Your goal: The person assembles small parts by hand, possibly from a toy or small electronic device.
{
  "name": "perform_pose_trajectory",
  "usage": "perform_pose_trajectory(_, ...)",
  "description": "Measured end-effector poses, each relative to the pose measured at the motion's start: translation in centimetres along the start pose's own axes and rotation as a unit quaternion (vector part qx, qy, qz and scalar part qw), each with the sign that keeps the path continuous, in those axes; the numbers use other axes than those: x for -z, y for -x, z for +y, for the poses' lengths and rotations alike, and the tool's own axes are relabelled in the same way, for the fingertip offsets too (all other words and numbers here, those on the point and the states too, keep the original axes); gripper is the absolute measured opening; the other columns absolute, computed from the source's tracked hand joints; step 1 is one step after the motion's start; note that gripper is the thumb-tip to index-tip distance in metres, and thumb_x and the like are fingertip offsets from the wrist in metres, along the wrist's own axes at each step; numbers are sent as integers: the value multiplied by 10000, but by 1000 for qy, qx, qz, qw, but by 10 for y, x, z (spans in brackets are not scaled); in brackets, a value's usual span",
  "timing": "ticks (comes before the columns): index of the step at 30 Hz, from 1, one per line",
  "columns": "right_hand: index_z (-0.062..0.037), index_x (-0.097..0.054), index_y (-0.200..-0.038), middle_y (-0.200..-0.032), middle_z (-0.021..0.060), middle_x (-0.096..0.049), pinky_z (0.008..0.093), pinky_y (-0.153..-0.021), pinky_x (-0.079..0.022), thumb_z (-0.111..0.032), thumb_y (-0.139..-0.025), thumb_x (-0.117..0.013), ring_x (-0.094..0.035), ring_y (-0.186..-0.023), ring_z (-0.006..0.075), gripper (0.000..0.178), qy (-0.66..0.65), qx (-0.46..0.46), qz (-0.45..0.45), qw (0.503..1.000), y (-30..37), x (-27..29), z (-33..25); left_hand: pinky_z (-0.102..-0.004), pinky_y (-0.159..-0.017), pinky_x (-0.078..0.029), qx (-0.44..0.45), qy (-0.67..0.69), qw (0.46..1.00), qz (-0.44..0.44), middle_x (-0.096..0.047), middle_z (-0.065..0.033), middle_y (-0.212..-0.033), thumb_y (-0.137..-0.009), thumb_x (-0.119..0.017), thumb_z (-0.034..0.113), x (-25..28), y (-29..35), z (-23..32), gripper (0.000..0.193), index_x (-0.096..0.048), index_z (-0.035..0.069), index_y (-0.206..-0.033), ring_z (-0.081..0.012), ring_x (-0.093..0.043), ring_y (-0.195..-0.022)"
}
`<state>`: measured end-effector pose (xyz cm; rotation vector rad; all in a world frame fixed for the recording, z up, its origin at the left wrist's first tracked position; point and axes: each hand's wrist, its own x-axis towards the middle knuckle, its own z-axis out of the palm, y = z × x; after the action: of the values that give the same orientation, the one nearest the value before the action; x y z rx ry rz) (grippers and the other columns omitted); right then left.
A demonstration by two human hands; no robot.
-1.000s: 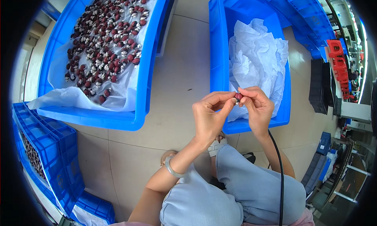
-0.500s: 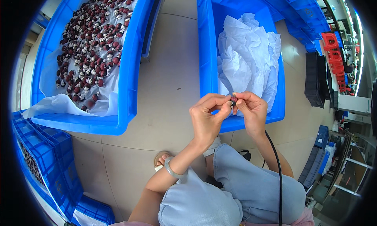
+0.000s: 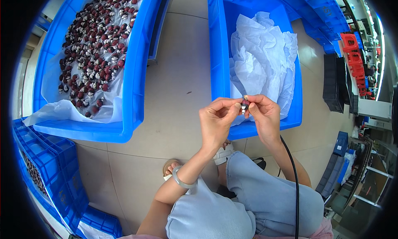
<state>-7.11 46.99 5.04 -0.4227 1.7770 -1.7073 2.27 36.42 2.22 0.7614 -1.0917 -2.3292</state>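
Between my two hands is a small dark-red, black and white figure-like piece [image 3: 245, 104], too small to make out fully. The fingertips of my left hand [image 3: 217, 119] pinch it from one side. My right hand [image 3: 265, 118] grips it from the other side with thumb and forefinger. Both hands are closed on it above the near end of a blue crate [image 3: 221, 69], which holds crumpled white sheets [image 3: 259, 60]. At the far left, another blue crate [image 3: 134, 102] contains many similar red, black and white pieces [image 3: 97, 52] on a white liner.
Stacked blue crates [image 3: 54, 168] stand at the lower left. More blue crates [image 3: 319, 15] are at the back right, near a black bin [image 3: 333, 83] and red bins [image 3: 352, 58]. A black cable [image 3: 295, 176] runs past my right forearm. Tiled floor [image 3: 178, 73] lies between the crates.
The piece has turned in my fingers and more of its white lower part shows. My left fingers have shifted slightly apart from my right ones.
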Motion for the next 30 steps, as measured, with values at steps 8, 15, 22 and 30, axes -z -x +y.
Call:
perform_pose_trajectory(8, 43, -585, -1015, -906, 93, -636, 250, -709, -493, -15, -879, -593, -595, -802, 121, 149, 42, 45, 1, 998, 0, -3, 1, -222, -770, -471, 54, 61, 996, -37, -670, -46, -915, -850, -647, 48, 4, -3, -6, 144, -679, 20, -987, -80, -592, -841)
perform_pose_trajectory(15, 30, -589, -1049, -934, 72, -613, 236, -722, -487, 29, -872, -573, -590, -825, 111, 178, 70, 63, 1, 996, 1, -1, 0, -245, -791, -490, 64, 63, 995, -38, -673, -79, -954, -847, -637, 16, 0, -5, -14, 158, -657, -14, -1001, -99, -617, -859)
perform_pose_trajectory(22, 36, -572, -1092, -935, 67, -594, 239, -722, -479, -9, -877, -590, -572, -794, 118, 220, 106, 54, -49, 992, -3, 5, 9, -258, -816, -491, 73, 87, 993, -31, -652, -74, -916, -877, -586, 23, 6, -12, -16, 259, -551, -19, -1131, -120, -613, -865)
perform_pose_trajectory(30, 25, -581, -1046, -917, 76, -637, 248, -717, -499, 35, -859, -586, -584, -773, 114, 188, 31, 15, -10, 999, -6, 2, 10, -258, -827, -490, 46, 64, 995, -69, -616, -81, -996, -863, -582, -19, 3, -8, -14, 263, -551, -15, -1125, -127, -605, -901)
